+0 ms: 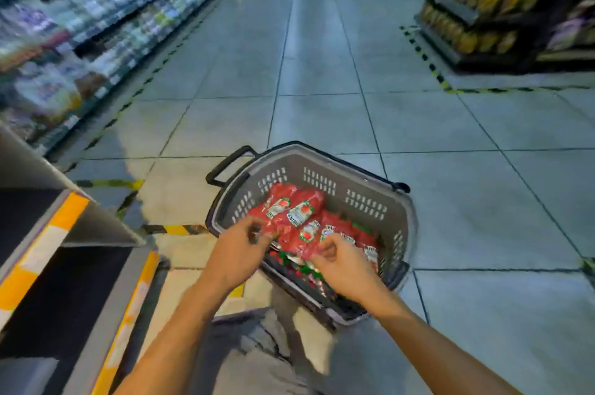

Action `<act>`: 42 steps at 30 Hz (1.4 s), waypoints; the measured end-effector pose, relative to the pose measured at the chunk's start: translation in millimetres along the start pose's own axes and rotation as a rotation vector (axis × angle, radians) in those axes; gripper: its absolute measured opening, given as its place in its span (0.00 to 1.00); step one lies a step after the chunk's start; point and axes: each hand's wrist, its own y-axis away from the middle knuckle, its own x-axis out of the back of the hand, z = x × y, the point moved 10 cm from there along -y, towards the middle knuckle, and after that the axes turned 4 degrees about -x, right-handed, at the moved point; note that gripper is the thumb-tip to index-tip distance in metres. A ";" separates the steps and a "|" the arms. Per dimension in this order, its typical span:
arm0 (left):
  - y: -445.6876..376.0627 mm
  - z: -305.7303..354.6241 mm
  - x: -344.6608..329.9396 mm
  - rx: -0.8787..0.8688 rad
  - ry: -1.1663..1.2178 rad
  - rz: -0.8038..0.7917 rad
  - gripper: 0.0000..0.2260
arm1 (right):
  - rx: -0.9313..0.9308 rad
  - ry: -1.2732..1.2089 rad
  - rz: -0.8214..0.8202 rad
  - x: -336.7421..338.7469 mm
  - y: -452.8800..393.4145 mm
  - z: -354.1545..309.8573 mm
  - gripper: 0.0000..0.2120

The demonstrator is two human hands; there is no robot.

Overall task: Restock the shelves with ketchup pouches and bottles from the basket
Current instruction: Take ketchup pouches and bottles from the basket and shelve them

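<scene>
Both hands reach into the basket's near end: the left hand has its fingers curled toward the thumb at the edge of a red pouch, though blur hides whether it truly pinches the film; the right hand likewise curls its fingers over the pouches, and I cannot tell if it has hold of one. Between and just beyond them lie the ketchup pouches, soft, glossy red plastic packs with white-and-green tomato labels, heaped against the basket's left wall and spilling toward its near rim. The basket is grey rigid plastic with slotted walls and a black handle folded out at its far-left corner, standing on pale square floor tiles. Left of it stands a grey metal shelf with orange price strips; blurred stocked shelving lines the aisle.
</scene>
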 end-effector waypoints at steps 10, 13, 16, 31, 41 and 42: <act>-140.5 -72.0 -93.4 0.084 -0.176 -0.227 0.22 | -0.160 0.035 0.017 -18.1 -101.6 53.7 0.20; -173.4 -99.5 -111.4 0.106 -0.183 -0.261 0.24 | -0.092 0.105 0.024 -26.5 -146.5 39.7 0.27; -201.8 -119.3 -128.9 0.111 -0.205 -0.289 0.25 | -0.022 0.206 0.029 -31.8 -191.8 30.0 0.33; -250.3 -162.9 -151.3 0.155 -0.306 -0.308 0.32 | 0.505 0.942 -0.075 -88.8 -293.9 29.4 0.43; -245.5 -159.9 -158.0 0.238 -0.088 -0.401 0.19 | 0.739 1.190 -0.101 -99.1 -284.0 12.6 0.35; -244.2 -159.8 -155.9 0.248 -0.073 -0.390 0.15 | 0.752 1.184 -0.115 -98.9 -281.9 10.3 0.34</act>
